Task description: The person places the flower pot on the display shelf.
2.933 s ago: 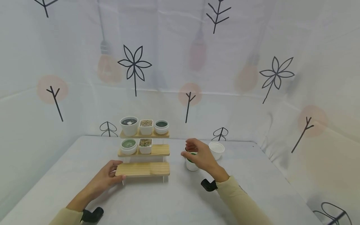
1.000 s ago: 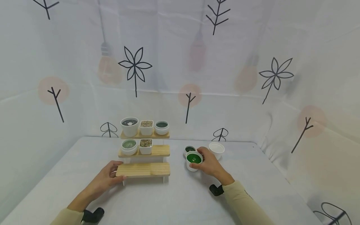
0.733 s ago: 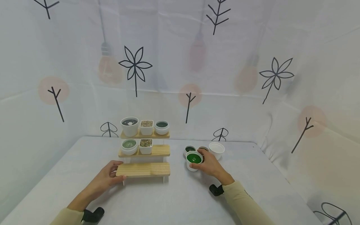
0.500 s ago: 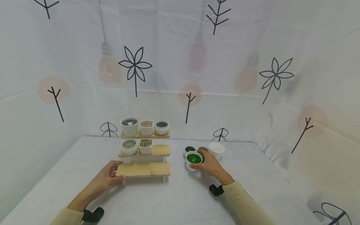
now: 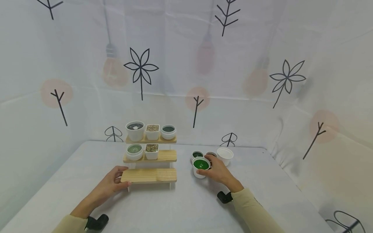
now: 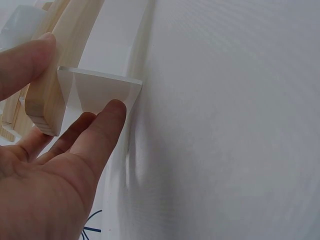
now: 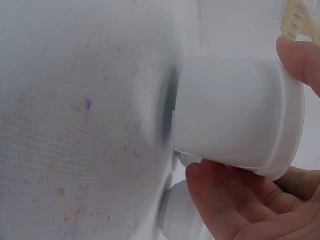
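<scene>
In the head view, my left hand (image 5: 112,183) holds the left end of a three-tier wooden stand (image 5: 148,175) at its lowest shelf. The left wrist view shows the thumb on the board (image 6: 67,37) and fingertips by its white leg panel (image 6: 95,90). My right hand (image 5: 217,170) grips a white pot with a bright green filling (image 5: 201,164) by its sides, thumb in front. From the right wrist camera, the pot's smooth wall (image 7: 230,110) lies between thumb and fingers. It is upright, its base at or very near the cloth; any gap is hard to tell.
Behind that pot stand a small dark-green-filled pot (image 5: 197,155), a partly hidden brown-topped pot (image 5: 211,154) and a white pot (image 5: 225,155). The top shelf bears a large grey-filled pot (image 5: 135,131) and two others. A light-green pot (image 5: 134,152) and a square gravel-filled pot (image 5: 152,151) occupy the middle shelf.
My right hand came down and to the right from above the green-filled pot and took hold of its sides. Over the last second it has kept still. My left hand has stayed at the stand.
</scene>
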A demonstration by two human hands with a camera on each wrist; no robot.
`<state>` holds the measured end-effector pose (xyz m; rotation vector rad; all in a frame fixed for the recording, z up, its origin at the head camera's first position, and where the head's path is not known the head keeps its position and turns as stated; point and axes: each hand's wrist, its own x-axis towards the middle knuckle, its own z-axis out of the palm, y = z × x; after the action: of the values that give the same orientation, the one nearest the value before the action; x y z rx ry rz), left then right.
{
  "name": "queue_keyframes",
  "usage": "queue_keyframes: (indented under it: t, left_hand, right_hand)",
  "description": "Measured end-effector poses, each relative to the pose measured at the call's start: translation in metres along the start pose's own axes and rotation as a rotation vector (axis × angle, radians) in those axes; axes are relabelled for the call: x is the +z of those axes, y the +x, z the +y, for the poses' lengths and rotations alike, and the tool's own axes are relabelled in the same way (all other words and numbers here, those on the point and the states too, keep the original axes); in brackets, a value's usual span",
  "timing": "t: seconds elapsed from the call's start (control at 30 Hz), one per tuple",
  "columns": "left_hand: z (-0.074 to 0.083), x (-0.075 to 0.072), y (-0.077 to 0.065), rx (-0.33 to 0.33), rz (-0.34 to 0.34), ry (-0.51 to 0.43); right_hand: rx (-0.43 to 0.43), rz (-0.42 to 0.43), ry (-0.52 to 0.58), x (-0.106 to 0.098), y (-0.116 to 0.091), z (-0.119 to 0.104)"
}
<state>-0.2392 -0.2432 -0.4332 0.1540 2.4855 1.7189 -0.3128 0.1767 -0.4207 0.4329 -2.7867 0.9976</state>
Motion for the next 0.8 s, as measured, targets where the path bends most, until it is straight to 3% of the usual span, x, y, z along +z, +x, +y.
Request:
queue_keyframes:
  t: [0.43,0.8]
  left_hand:
    - [0.0,0.0,0.001,0.01,-0.006,-0.006]
    - [0.002,0.0,0.0,-0.022,0.006,-0.003]
  right_hand:
    - [-0.053,0.032,0.057,-0.002,-0.004,-0.013]
    - [-0.122,0.075,0.101,-0.003,-0.007,-0.034]
